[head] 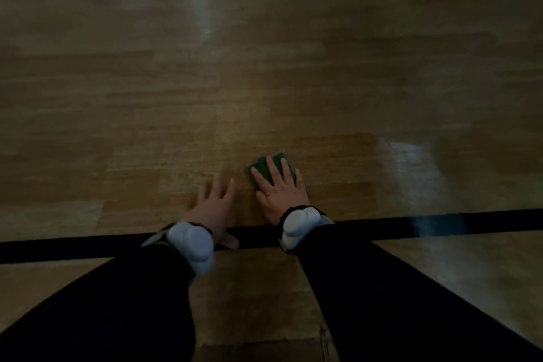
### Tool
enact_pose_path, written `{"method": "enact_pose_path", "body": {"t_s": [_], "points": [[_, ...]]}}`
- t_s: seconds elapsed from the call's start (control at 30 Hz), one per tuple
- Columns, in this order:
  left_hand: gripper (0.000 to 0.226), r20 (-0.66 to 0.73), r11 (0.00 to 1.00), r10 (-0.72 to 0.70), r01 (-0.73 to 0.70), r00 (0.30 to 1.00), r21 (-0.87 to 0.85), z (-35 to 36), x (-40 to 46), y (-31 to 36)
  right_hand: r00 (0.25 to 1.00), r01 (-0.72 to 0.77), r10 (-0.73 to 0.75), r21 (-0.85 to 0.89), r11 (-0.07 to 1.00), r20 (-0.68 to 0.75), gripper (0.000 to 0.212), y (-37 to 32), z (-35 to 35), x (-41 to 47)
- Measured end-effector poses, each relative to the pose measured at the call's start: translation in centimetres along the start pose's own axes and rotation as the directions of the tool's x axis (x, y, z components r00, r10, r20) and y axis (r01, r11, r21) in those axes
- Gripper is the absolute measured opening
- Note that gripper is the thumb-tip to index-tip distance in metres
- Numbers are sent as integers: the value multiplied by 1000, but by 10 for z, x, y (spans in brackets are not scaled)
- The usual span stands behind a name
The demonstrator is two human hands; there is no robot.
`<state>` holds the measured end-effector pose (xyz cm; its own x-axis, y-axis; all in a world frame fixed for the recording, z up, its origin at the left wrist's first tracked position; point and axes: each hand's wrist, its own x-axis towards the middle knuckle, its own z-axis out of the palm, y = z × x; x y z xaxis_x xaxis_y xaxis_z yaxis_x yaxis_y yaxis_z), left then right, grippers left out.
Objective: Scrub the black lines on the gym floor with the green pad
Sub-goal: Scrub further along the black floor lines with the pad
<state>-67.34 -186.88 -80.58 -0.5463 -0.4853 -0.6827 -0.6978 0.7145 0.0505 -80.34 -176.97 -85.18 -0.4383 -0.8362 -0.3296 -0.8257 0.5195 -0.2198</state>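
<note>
- The right hand (280,189) lies flat, palm down, on the green pad (266,169), fingers (273,166) spread over it, pressing it to the wooden floor (264,82).
- The pad sits just beyond the black line (440,225), apart from it.
- The left hand (213,206) rests flat on the floor beside it, fingers apart, holding nothing.
- Both arms in dark sleeves (367,288) reach forward across the line.

Both arms reach forward, left hand (213,206) and right hand (279,189) flat, fingers spread
</note>
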Motion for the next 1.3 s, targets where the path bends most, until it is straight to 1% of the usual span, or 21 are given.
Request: {"method": "enact_pose_path", "body": {"t_s": [0.07,0.13,0.2,0.27,0.33,0.4,0.5,0.53,0.6,0.67,0.73,0.8,0.83,0.97,1.03,1.1,1.17,1.2,1.3], "points": [[129,32,995,-80,78,996,55,-4,-1,-29,1000,0,0,7,1000,4,56,-2,3,0],[125,79,992,-119,114,990,60,-2,-1,-53,1000,-2,2,3,1000,10,56,-5,4,2],[122,81,995,-91,88,993,45,-1,-1,-57,1000,-3,3,5,1000,22,55,1,0,2],[123,94,997,-80,80,992,4,1,-3,-59,996,34,-36,27,999,83,54,3,-7,2],[124,101,997,-80,82,992,-12,-1,-4,-62,993,39,-43,41,998,108,54,10,-12,3],[123,103,997,-63,66,993,-31,-1,-4,-64,994,-48,43,49,998,101,53,29,-20,7],[123,95,997,-64,68,993,-37,0,-5,-64,971,-230,226,47,972,77,52,62,-30,17],[123,92,997,-68,72,993,-38,0,-6,-63,960,-273,268,51,961,83,52,70,-32,19],[124,86,996,-70,75,994,-48,-1,-6,-60,948,-312,306,60,948,81,53,72,-33,21],[122,88,996,-79,83,993,-43,-1,-7,-57,960,-277,274,47,960,52,53,59,-31,20],[121,83,996,-83,86,993,-38,-3,-7,-55,989,-140,139,28,990,55,54,35,-27,19],[121,76,996,-78,81,994,-36,-2,-5,-55,998,2,-2,2,1000,61,54,5,-19,14],[122,73,996,-80,83,994,-34,-1,-4,-56,998,42,-41,-7,999,54,55,-11,-14,10],[122,44,995,-99,100,994,-20,4,-3,-57,992,126,-126,-31,991,28,56,-72,16,-28],[118,39,995,-98,99,994,-14,4,-4,-55,984,178,-178,3,984,25,56,-96,29,-50],[116,31,994,-106,106,994,-7,5,-5,-55,978,207,-207,31,978,11,54,-102,36,-58],[117,24,995,-98,99,995,-11,7,-6,-57,977,212,-212,19,977,17,52,-91,35,-56],[117,25,996,-91,92,996,-18,7,-7,-58,981,192,-192,6,981,8,52,-81,34,-55],[116,44,996,-80,81,996,-29,7,-8,-60,998,51,-51,-4,999,-48,53,-40,25,-56]]}}
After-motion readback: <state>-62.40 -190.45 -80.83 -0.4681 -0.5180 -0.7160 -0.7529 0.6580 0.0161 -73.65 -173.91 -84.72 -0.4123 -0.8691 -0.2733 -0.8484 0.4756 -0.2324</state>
